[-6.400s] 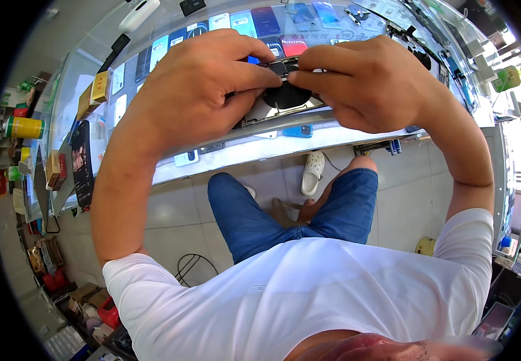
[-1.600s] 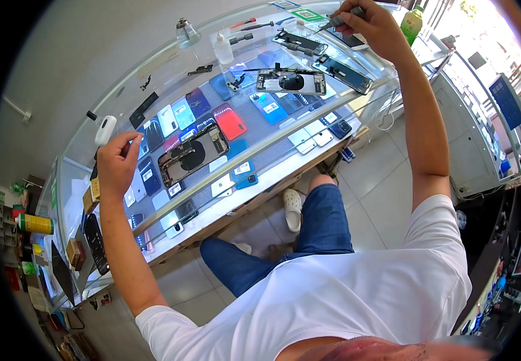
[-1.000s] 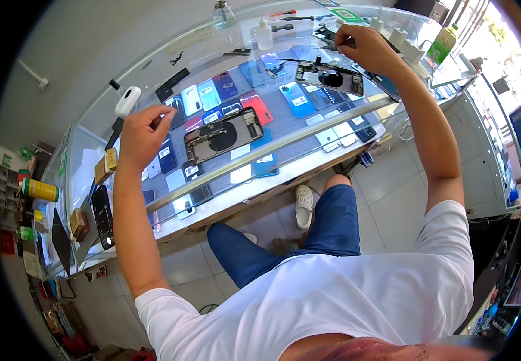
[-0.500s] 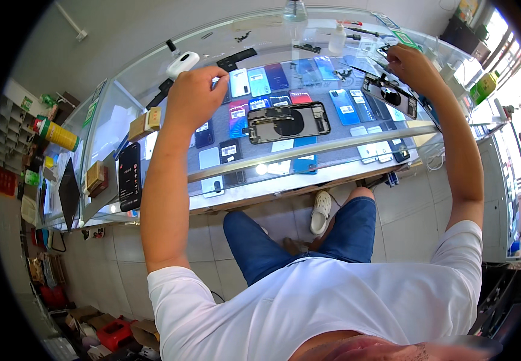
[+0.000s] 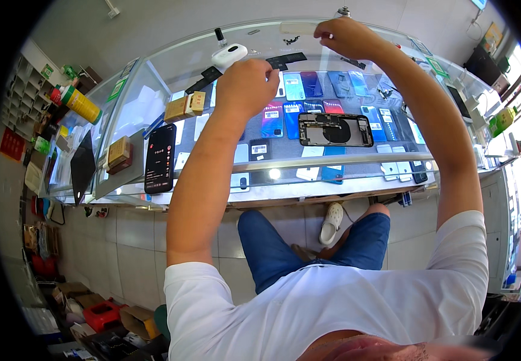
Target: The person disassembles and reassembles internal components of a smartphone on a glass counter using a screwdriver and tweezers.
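"Two bare hands stretched over the counter, the left (image 5: pixel 243 87) and the right (image 5: pixel 349 39). What was that counter (image 5: pixel 308 160) made of?"

"Clear glass on top, with a smooth metal rail along the near edge. Glossy phones (image 5: pixel 294 89) in blue, red, white and black showed beneath the glass, against a dull gray lining."

"And the opened phone (image 5: pixel 336 130)?"

"It was a flat oblong with rounded corners and a dark rim. Small metallic parts crowded its upper left, and a matte black round patch filled the middle. Near the left hand there was a white case (image 5: pixel 229 55), glossy and egg-smooth, and some thin black strips (image 5: pixel 287 61)."

"How did the fingers stand?"

"On the left they were curled in, the thumb close to the bent forefinger. On the right they were bent too, with a narrow space at the thumb. Whether either set pinched something small, I couldn't tell."

"Did they touch anything?"

"The left hand overlapped the near edge of the white case in view, but contact was unclear. The right was near a metal-capped bottle (image 5: pixel 344 11) at the far edge."

"So where did the opened phone lie?"

"On the glass, to the right of the left fingers and closer to the body; well short of the right fingers, apart from both."
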The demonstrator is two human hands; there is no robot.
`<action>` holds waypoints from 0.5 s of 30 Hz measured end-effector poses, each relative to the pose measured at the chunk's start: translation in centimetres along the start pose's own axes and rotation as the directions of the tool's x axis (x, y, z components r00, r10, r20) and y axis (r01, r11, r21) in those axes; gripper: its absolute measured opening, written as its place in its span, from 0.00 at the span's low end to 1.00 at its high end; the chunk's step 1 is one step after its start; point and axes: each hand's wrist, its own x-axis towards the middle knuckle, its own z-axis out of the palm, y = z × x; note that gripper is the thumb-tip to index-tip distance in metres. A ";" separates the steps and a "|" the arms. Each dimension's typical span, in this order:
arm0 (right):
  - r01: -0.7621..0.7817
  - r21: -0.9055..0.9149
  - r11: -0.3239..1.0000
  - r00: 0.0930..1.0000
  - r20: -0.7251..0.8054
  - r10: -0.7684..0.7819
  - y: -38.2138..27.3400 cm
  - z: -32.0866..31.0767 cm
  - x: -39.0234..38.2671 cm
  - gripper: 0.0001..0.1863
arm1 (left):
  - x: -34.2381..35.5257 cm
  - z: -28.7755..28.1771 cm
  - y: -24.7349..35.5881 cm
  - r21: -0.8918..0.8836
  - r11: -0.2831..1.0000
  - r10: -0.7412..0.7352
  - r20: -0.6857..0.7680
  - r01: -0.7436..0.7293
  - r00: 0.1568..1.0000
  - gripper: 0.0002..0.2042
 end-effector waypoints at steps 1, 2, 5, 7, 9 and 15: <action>-0.011 -0.023 1.000 1.000 0.001 0.011 0.0 1.4 2.4 0.13 | 0.0 -0.1 -0.1 0.012 1.000 -0.015 0.013 0.015 1.000 0.15; -0.030 -0.051 0.998 1.000 0.003 0.030 0.7 2.6 4.2 0.13 | 0.0 -0.1 0.1 0.018 1.000 -0.023 0.027 0.023 0.999 0.15; -0.045 -0.070 0.997 0.998 -0.039 0.043 4.8 7.4 8.1 0.15 | 0.4 0.6 1.2 0.032 0.999 -0.011 0.040 0.010 0.999 0.15; -0.048 -0.025 0.999 0.999 0.025 0.048 4.4 8.2 10.0 0.17 | 0.0 0.4 0.8 0.067 0.998 -0.012 0.038 0.009 0.999 0.15; -0.035 -0.004 0.999 0.998 0.057 0.036 4.4 9.0 11.1 0.18 | -0.1 0.6 0.4 0.094 0.996 0.006 0.033 -0.009 0.999 0.15; 0.011 0.061 0.998 0.995 0.103 -0.017 4.7 9.9 11.8 0.13 | -0.4 0.4 0.6 0.091 0.996 0.017 0.040 -0.020 0.999 0.16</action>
